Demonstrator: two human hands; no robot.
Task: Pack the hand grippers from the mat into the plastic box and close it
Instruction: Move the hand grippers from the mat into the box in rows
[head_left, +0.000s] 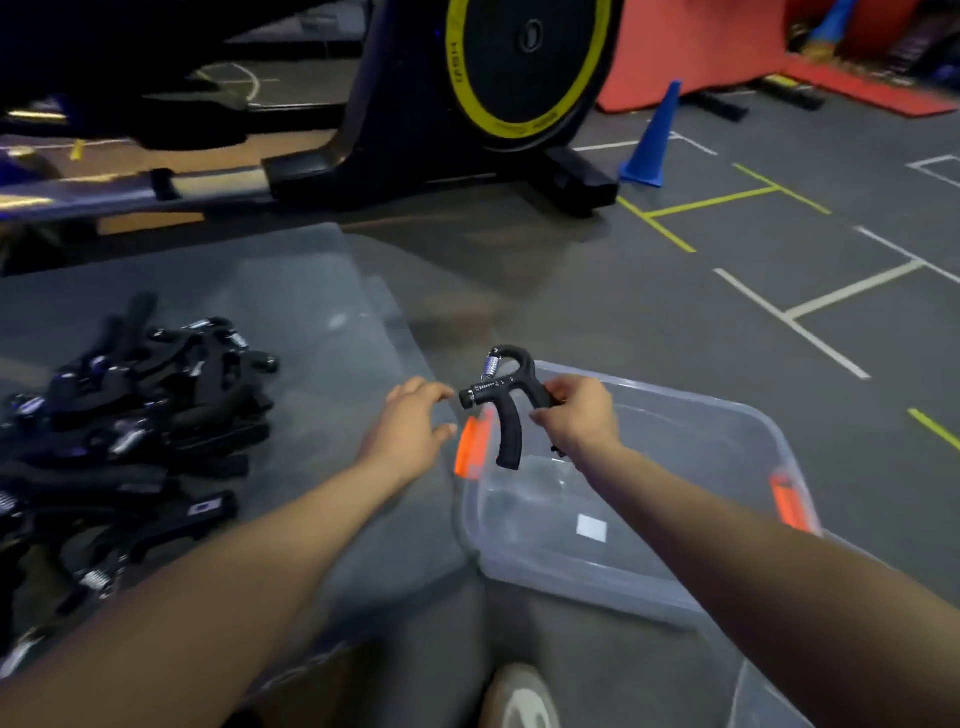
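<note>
One hand gripper (503, 402) in right hand (576, 415)

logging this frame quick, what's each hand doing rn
Left hand: open, fingers relaxed, holding nothing.
Right hand: holds one hand gripper by a handle, above the plastic box.

This is a gym. A big exercise bike (467, 98) with a yellow-ringed wheel stands on the dark floor (649, 322), which has painted lines. A blue cone (652, 140) and red mats (691, 47) sit nearby.
</note>
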